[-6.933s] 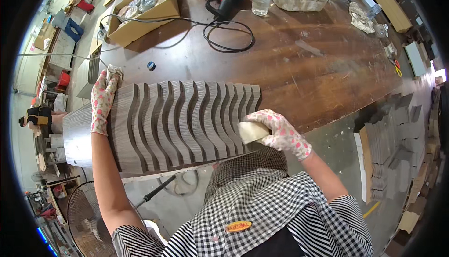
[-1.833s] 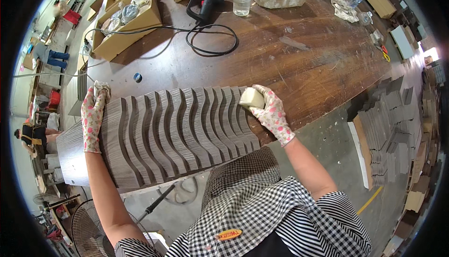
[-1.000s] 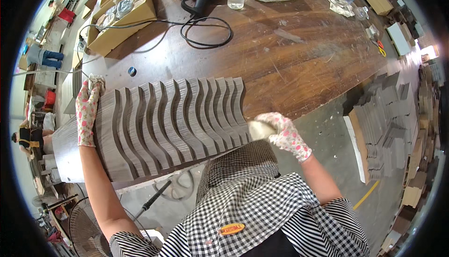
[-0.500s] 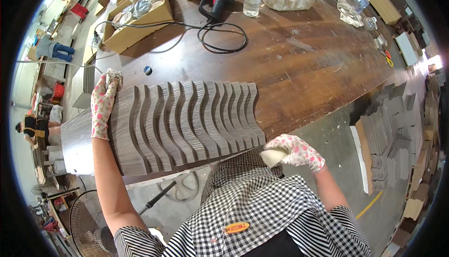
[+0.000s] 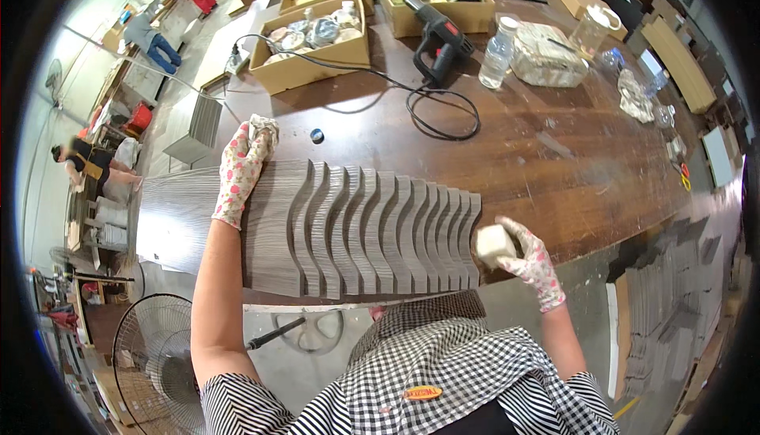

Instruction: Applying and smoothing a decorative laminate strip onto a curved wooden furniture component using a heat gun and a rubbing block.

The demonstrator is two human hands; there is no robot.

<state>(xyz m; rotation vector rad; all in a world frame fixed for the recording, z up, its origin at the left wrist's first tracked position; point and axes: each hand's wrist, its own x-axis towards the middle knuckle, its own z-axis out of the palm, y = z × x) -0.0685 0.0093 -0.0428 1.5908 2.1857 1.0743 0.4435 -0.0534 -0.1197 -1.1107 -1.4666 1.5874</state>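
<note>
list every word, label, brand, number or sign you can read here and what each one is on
Checked garment: red lettering on a yellow oval patch; I don't copy out printed wording.
Black gun-shaped tool: red label, too small to read.
I can make out no other readable text.

The grey wavy-edged boards (image 5: 388, 233) have a streaked wood-grain face with a faint sheen. The brown wood-look worktop (image 5: 586, 189) is glossy yet scuffed. The white block (image 5: 494, 243) looks matt; the crumpled off-white rag (image 5: 267, 128) and pink-patterned white gloves (image 5: 237, 183) are cloth, the clear bottle (image 5: 496, 60) shiny plastic.
</note>
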